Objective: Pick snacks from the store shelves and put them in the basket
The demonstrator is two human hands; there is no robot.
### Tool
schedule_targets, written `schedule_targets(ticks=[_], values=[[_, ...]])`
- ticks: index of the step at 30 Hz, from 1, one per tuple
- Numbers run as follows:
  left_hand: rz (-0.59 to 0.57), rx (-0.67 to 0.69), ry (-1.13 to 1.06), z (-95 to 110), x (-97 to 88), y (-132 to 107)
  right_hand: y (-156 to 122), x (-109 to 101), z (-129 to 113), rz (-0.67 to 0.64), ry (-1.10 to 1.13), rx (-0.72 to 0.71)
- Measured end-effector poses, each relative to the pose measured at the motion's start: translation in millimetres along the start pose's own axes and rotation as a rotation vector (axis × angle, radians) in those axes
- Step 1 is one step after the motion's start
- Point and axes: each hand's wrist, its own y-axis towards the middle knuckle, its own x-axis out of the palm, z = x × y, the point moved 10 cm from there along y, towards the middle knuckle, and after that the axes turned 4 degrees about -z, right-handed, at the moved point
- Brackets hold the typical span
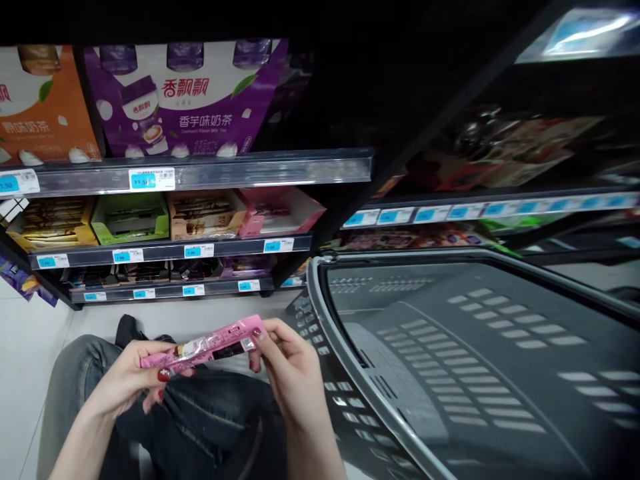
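left hand (123,380) pinches one end of the pink snack packet (205,347), right hand (290,367) pinches the other, fingers closed on the wrapper. packet sits at 7 o'clock in view, left end a touch lower, over the jeans (215,407). big dark basket (316,300) fills 4 o'clock, just beside the right hand. shelf unit (280,170) spans 10 o'clock. purple milk tea pack (185,100) up at 11 o'clock, pink display tray (283,212) beneath it, tiny price tag (151,179) on the shelf edge.
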Motion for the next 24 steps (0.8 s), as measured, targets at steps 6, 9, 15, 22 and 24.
schedule_targets(ticks=[6, 9, 15, 22, 24], values=[[0.007, 0.0, 0.089, 6, -3.8, -1, -9, 2, -7, 0.02, 0.052, -0.029], [0.007, 0.002, 0.134, 11, -5.0, -3, -13, 3, -13, 0.009, 0.045, -0.043], [-0.005, -0.016, 0.211, 16, -4.5, -8, -17, 1, -16, 0.017, 0.027, -0.04], [-0.05, -0.078, 0.236, 15, 6.2, -5, -17, -7, -17, 0.084, -0.01, -0.004], [-0.066, -0.103, 0.201, 13, 8.0, -3, -16, -8, -16, 0.097, -0.005, 0.012]])
